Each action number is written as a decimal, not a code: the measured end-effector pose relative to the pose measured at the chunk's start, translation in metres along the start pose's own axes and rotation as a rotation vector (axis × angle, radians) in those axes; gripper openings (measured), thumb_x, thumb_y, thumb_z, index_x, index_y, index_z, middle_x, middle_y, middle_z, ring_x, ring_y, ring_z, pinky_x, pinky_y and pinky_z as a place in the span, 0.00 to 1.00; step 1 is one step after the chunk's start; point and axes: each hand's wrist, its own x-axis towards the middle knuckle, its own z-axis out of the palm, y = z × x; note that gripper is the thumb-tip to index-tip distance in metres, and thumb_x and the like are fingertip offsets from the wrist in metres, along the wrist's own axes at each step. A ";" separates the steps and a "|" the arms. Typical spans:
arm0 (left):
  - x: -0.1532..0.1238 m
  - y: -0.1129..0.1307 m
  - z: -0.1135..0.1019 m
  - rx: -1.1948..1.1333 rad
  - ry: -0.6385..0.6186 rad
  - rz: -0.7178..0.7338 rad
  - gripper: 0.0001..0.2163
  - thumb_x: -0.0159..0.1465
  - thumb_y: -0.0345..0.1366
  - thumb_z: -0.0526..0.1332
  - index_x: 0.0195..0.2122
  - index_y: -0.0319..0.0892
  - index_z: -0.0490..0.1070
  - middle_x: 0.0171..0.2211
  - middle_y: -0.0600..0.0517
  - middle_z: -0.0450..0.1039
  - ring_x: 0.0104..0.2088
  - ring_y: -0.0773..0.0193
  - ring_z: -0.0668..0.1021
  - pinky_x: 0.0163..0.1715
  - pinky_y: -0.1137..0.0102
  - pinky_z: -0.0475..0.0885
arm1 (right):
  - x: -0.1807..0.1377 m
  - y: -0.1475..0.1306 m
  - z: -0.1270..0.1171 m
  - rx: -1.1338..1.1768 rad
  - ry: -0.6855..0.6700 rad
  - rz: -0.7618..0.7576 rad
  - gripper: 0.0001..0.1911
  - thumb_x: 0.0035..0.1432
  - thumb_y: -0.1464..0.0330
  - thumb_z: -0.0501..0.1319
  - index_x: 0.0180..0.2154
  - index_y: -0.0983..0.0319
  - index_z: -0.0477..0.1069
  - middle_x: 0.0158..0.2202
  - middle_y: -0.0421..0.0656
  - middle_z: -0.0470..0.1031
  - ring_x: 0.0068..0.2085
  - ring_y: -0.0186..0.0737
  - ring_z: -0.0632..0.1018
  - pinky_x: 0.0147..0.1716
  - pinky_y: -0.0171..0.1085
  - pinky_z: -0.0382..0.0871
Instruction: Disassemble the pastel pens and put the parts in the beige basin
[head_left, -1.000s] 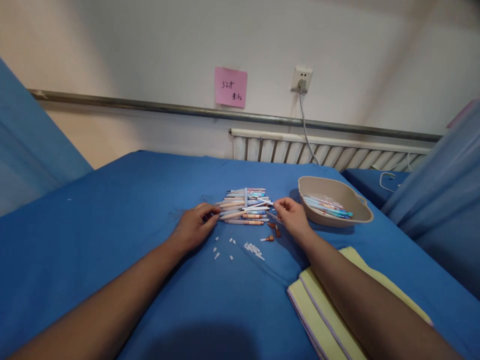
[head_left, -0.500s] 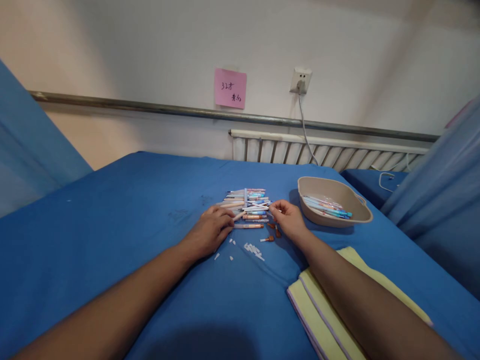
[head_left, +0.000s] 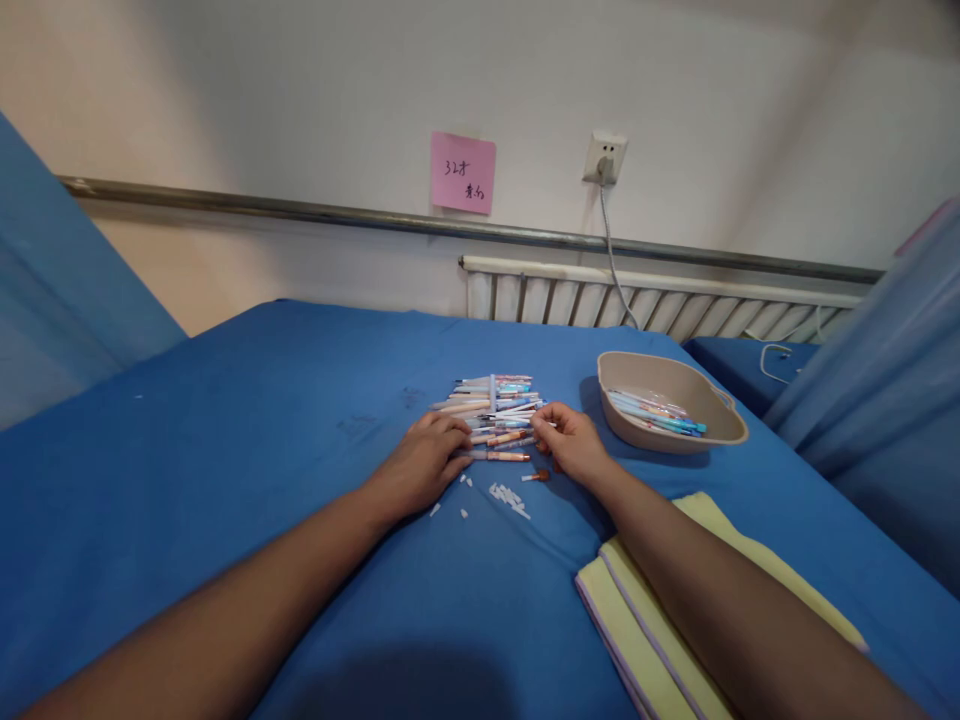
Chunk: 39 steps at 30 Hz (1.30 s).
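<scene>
L hand (head_left: 425, 456) shifted rt, at slim plastic pens (head_left: 507, 417), R hand (head_left: 576, 442) opposite, grips unclear

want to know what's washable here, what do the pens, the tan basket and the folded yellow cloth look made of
Pens: probably plastic, somewhat glossy, judging by the light catching the smooth barrels.
Tan basket: likely moulded plastic with a satin finish; its walls are smooth, rounded and one even colour.
Folded yellow cloth: matte fabric, with soft folds and purplish edging; the fibre can't be told.
</scene>
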 end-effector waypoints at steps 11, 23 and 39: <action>-0.004 0.000 -0.009 -0.032 0.081 -0.180 0.10 0.63 0.40 0.52 0.39 0.43 0.69 0.40 0.47 0.71 0.44 0.56 0.71 0.47 0.62 0.65 | -0.001 -0.004 -0.003 0.074 -0.019 0.031 0.15 0.51 0.55 0.57 0.28 0.60 0.65 0.16 0.34 0.65 0.12 0.29 0.62 0.10 0.29 0.55; -0.009 -0.004 -0.016 -0.125 0.186 -0.244 0.12 0.63 0.42 0.52 0.41 0.42 0.69 0.40 0.49 0.73 0.43 0.58 0.72 0.47 0.64 0.65 | -0.006 -0.009 -0.005 0.058 -0.044 0.000 0.13 0.51 0.57 0.58 0.29 0.60 0.66 0.16 0.33 0.63 0.15 0.29 0.63 0.12 0.29 0.56; -0.011 0.001 -0.012 -0.122 0.245 -0.093 0.08 0.62 0.38 0.55 0.39 0.43 0.70 0.38 0.50 0.73 0.43 0.59 0.72 0.46 0.63 0.65 | -0.011 -0.008 -0.003 -0.165 -0.105 -0.195 0.08 0.54 0.63 0.56 0.29 0.61 0.68 0.23 0.36 0.67 0.24 0.32 0.66 0.23 0.30 0.59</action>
